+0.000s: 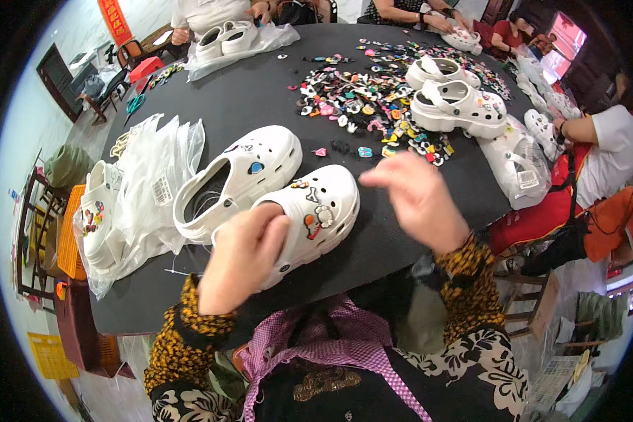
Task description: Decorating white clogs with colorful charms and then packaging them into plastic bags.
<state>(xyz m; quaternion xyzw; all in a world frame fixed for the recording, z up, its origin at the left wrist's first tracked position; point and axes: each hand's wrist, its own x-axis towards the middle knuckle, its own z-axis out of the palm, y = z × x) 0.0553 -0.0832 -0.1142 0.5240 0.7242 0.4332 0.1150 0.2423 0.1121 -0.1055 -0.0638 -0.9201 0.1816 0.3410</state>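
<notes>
My left hand (243,260) is closed on a white clog (330,197), its fingers reaching into the foot opening. Small charms, among them a bone shape, are fixed on that clog's holed upper. Just right of the toe, above the black tabletop, my right hand (422,200) is smeared by motion; its fingers point left, and whether they hold anything does not show. A second white clog (278,155) lies against the first on its left, with a blue round charm on it. Some small loose charms (364,152) lie beyond the right hand.
A large pile of colourful charms (373,98) covers the table's far middle. White clogs (457,105) stand at its right edge. Clear plastic bags (165,176) and a decorated clog (100,218) lie on the left. Other people work around the table (225,91); teal scissors (135,104) lie far left.
</notes>
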